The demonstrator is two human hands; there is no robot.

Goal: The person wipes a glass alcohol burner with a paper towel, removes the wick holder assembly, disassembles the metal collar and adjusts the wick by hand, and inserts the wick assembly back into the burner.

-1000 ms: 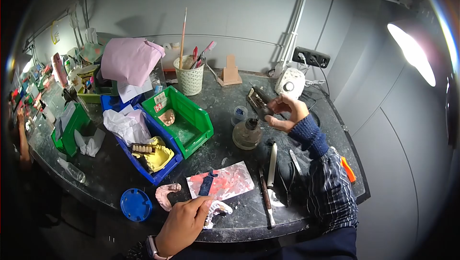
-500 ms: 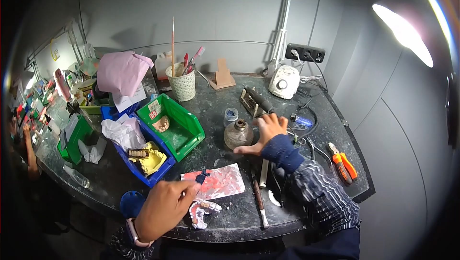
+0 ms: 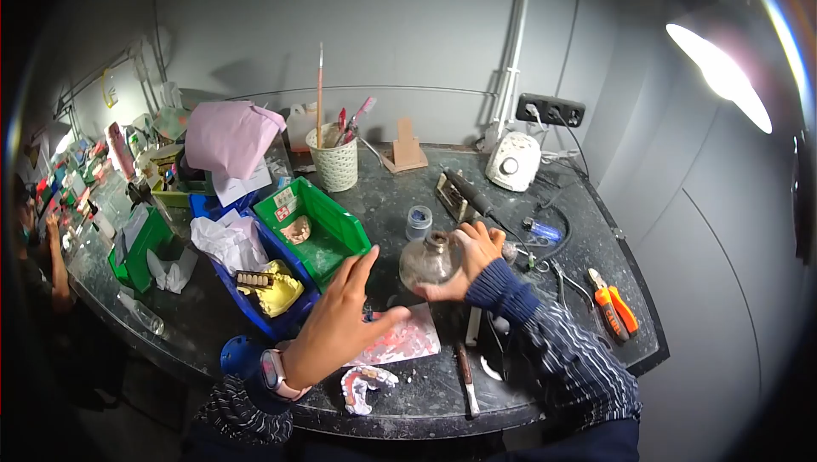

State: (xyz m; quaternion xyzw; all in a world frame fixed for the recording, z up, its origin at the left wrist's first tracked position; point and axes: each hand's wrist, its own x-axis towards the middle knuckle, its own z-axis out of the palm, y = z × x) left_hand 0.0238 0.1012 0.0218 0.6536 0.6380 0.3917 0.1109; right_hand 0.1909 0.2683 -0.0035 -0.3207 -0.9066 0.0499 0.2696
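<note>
My right hand (image 3: 470, 262) is closed around the right side of a round glass spirit lamp (image 3: 423, 265), its thumb low on the glass. My left hand (image 3: 336, 317) is held up with fingers apart and holds nothing. It hovers over the left part of a white sheet smeared with pink (image 3: 414, 332); a small dark blue piece on the sheet is mostly hidden behind it. A dental cast with pink and white patches (image 3: 357, 394) lies near the table's front edge. To its right rests a brown-handled knife (image 3: 466, 377).
Green bin (image 3: 357, 236) and blue bin (image 3: 299, 313), holding casts, stand left. Behind are a small jar (image 3: 418, 222), a brush cup (image 3: 336, 168), and a handpiece (image 3: 464, 190). Orange pliers (image 3: 614, 309) lie right, under a lamp (image 3: 723, 75). Another person's arm (image 3: 58, 262) shows far left.
My left hand has let go of the dark blue piece, opened and risen toward the lamp. My right hand has closed on the spirit lamp. The view has shifted slightly.
</note>
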